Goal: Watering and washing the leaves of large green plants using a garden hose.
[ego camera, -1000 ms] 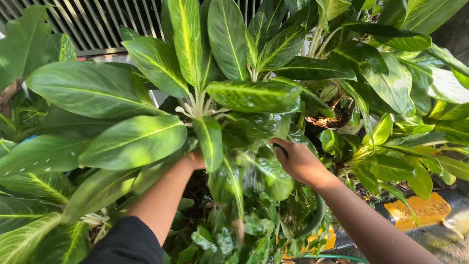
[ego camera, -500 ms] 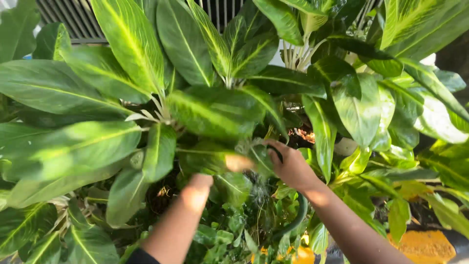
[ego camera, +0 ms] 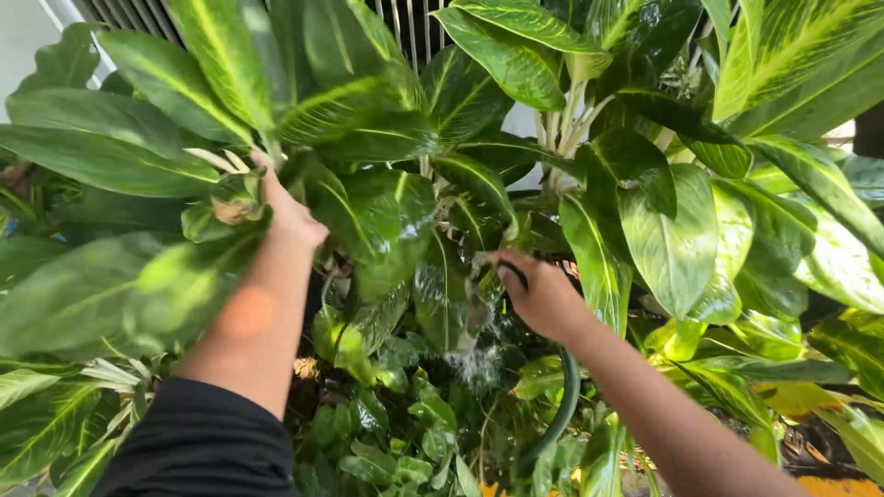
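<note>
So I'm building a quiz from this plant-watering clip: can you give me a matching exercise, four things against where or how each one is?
Things:
1. left hand
2. right hand
3. hose
4. water

States:
A. dark green, curving down under the wrist
B. raised among the big leaves, pushing them aside
C. closed round the hose end
D. spraying down onto the small plants

Pairs: 1-B, 2-C, 3-A, 4-D

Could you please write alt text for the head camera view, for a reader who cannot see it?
A person's right hand grips a green hose, spraying water onto low foliage among large variegated leaves. Their left hand pushes the upper stems aside, black sleeve in the foreground.
</note>
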